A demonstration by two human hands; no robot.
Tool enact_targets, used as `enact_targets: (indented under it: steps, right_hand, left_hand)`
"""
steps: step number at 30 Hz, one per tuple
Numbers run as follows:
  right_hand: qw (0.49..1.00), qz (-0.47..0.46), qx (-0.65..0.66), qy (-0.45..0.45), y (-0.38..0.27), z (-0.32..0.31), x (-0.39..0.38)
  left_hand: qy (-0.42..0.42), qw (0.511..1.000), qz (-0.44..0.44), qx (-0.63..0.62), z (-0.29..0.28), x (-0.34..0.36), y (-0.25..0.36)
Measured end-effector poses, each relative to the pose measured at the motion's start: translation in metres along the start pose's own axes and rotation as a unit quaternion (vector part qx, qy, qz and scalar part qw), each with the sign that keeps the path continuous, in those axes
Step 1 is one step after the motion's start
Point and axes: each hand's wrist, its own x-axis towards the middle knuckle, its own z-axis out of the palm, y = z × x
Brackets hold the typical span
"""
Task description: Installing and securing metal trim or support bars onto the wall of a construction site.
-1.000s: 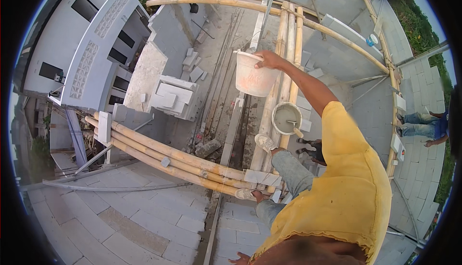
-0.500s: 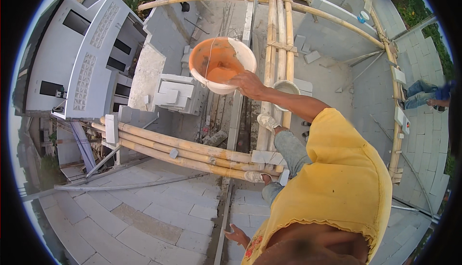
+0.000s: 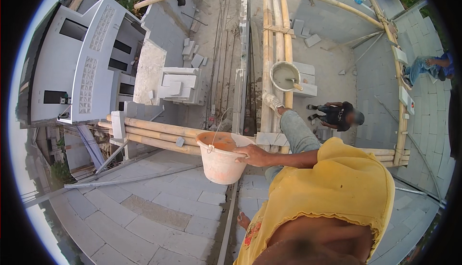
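My right hand [image 3: 253, 155] grips the rim of a plastic bucket [image 3: 222, 165], pale and stained outside, orange inside. The bucket is nearly upright, its thin wire handle raised; its bottom is hidden. My left hand [image 3: 244, 220] hangs low by the yellow shirt, partly covered, fingers seemingly apart and nothing seen in them. Beyond my right arm, a second bucket [image 3: 276, 85] rests on the bamboo poles, with grey mortar and a trowel [image 3: 294, 83] in it. Beside it, one of my shoes [image 3: 273, 102] stands on the poles.
Lashed bamboo poles [image 3: 267, 44] run away from me; others [image 3: 154, 137] cross at left. Below are stacked pale blocks [image 3: 178, 89] and a person in black [image 3: 339, 116]. Another person in blue [image 3: 428, 68] is at far right. A block wall [image 3: 144, 207] lies near me.
My right hand has drawn the bucket back toward me and turned it more upright. My left hand has moved closer to my body. The person in black now shows below.
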Motion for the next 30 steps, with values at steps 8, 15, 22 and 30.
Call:
enact_targets:
  steps: [8, 15, 22, 30]
  right_hand:
    - [0.992, 0.087, -0.034, 0.089, 0.043, -0.335, 0.202]
    - [0.967, 0.007, -0.144, 0.210, -0.074, -0.581, 0.323]
    - [0.939, -0.013, -0.311, 0.144, -0.015, -0.409, 0.228]
    - [0.992, 0.065, -0.108, 0.004, 0.045, -0.080, 0.036]
  left_hand:
    - [0.001, 0.999, 0.028, -0.023, 0.043, 0.009, 0.093]
    - [-0.011, 0.998, 0.035, -0.044, 0.090, -0.031, 0.207]
    - [-0.078, 0.995, 0.066, -0.002, 0.091, -0.027, 0.227]
    - [-0.065, 0.996, 0.033, -0.052, 0.025, 0.024, 0.118]
